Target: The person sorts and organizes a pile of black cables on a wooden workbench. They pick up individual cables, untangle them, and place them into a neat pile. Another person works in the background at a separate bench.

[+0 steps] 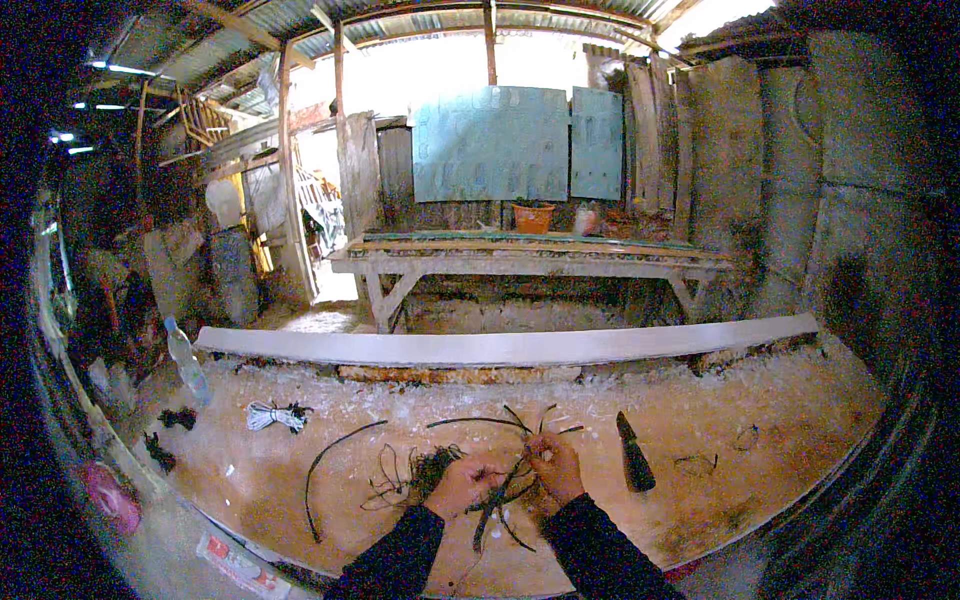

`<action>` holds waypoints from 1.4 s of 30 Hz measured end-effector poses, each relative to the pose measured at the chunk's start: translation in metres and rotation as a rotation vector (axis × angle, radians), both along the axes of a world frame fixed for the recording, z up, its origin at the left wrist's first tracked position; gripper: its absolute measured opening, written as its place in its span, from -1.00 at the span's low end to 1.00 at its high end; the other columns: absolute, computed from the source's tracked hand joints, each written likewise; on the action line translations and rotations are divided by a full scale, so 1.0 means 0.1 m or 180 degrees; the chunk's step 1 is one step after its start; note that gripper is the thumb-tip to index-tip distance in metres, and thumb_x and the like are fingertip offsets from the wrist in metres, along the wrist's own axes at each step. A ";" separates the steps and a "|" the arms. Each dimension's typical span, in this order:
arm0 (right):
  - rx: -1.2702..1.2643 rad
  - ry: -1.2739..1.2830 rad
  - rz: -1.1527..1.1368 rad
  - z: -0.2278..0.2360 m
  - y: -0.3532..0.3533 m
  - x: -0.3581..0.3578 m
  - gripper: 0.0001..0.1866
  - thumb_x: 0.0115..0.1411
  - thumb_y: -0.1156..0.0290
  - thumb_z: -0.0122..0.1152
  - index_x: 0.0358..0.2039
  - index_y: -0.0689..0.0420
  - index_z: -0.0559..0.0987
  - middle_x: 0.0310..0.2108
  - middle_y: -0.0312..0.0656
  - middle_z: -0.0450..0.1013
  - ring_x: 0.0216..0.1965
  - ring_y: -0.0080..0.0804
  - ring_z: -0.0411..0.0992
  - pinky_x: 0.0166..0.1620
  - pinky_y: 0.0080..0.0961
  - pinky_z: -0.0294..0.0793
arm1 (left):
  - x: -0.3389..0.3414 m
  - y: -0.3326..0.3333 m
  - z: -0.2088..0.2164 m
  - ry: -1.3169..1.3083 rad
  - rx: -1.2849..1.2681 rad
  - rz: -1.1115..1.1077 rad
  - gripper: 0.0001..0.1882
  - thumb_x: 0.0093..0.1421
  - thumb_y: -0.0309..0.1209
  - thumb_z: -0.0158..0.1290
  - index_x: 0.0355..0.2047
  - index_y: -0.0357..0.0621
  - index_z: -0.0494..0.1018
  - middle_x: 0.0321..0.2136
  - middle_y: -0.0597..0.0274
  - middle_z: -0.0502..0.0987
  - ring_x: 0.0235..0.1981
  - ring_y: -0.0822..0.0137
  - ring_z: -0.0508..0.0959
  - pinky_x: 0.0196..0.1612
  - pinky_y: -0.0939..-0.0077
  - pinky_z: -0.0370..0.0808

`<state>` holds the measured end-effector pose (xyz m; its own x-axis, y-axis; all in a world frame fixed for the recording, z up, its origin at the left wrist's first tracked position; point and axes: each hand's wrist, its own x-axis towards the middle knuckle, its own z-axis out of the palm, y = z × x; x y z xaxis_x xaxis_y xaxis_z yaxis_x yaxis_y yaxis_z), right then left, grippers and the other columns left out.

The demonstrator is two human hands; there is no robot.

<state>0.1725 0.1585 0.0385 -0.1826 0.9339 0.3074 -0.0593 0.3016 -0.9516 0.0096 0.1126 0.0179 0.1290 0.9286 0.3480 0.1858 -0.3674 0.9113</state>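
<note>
My right hand point(556, 467) is closed around a bunch of dark, narrow strips point(490, 517) that cross one another and fan out above and below it. My left hand point(466, 486) is just beside it, fingers pinched near the strips; what they hold is too small to make out. Against the left hand lies a tangled bundle of thin dark cord point(430, 468), with loose loops to its left. Farther left, a single curved black strip point(322, 478) rests on the worktable point(250, 490). A dark tapered object point(634, 455) lies right of my right hand.
A long pale board point(500, 347) runs along the table's far edge. At left are a tied white-and-black cord bundle point(278, 416), small black bundles point(178, 418) and a clear bottle point(187, 362). Beyond, a wooden bench point(540, 264) carries an orange pot point(533, 218).
</note>
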 end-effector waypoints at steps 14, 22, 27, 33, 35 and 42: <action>0.0125 -0.0005 -0.0412 -0.20 0.14 -0.07 -0.90 -0.03 0.47 0.11 -0.49 0.22 0.47 -0.59 -0.31 0.35 -0.55 -0.58 0.30 -0.52 -0.66 0.27 | 0.10 -0.06 0.01 0.0191 -0.0426 -0.1118 -0.74 0.00 -0.26 0.05 -0.59 -0.20 0.32 -0.62 0.36 0.29 -0.49 0.52 0.28 -0.44 0.63 0.24; 0.0015 0.0031 -0.0802 -0.23 0.19 -0.02 -0.91 -0.07 0.47 0.16 -0.54 0.20 0.47 -0.58 -0.28 0.40 -0.55 -0.56 0.32 -0.49 -0.62 0.31 | -0.02 -0.04 0.11 0.0769 0.0474 -0.0059 -0.70 -0.07 -0.23 0.12 -0.66 -0.15 0.28 -0.66 0.39 0.24 -0.59 0.51 0.26 -0.49 0.63 0.22; 0.0226 -0.0271 -0.0814 -0.19 0.25 0.08 -0.94 -0.06 0.51 0.10 -0.55 0.19 0.41 -0.62 -0.24 0.38 -0.62 -0.49 0.33 -0.54 -0.56 0.32 | 0.01 -0.06 0.17 -0.0049 0.0307 0.0508 -0.77 -0.11 -0.37 0.15 -0.67 -0.18 0.31 -0.66 0.37 0.23 -0.58 0.48 0.30 -0.49 0.61 0.26; -0.0518 0.0829 0.0532 -0.20 0.24 0.08 -0.94 -0.08 0.51 0.15 -0.53 0.14 0.46 -0.54 -0.34 0.41 -0.45 -0.59 0.35 -0.32 -0.62 0.30 | -0.19 0.05 0.09 0.0162 0.0712 0.1868 -0.86 -0.15 -0.47 0.14 -0.63 -0.20 0.38 -0.62 0.32 0.35 -0.56 0.47 0.36 -0.49 0.60 0.30; -0.0952 0.1382 0.1509 -0.16 0.15 0.11 -0.94 -0.06 0.47 0.14 -0.52 0.13 0.47 -0.47 -0.32 0.41 -0.38 -0.58 0.36 -0.25 -0.59 0.29 | -0.27 0.10 0.07 0.0356 0.0909 0.2352 -0.87 -0.17 -0.49 0.14 -0.61 -0.20 0.39 -0.60 0.31 0.39 -0.56 0.47 0.36 -0.49 0.60 0.30; -0.0605 0.0146 0.2684 0.08 -0.09 0.01 -0.84 -0.03 0.39 0.14 -0.44 0.20 0.52 -0.21 -0.15 0.33 -0.18 -0.37 0.30 -0.08 -0.44 0.22 | -0.30 0.13 0.05 -0.0313 0.0901 0.2693 -0.91 -0.16 -0.52 0.11 -0.66 -0.22 0.40 -0.62 0.29 0.43 -0.62 0.47 0.37 -0.53 0.61 0.31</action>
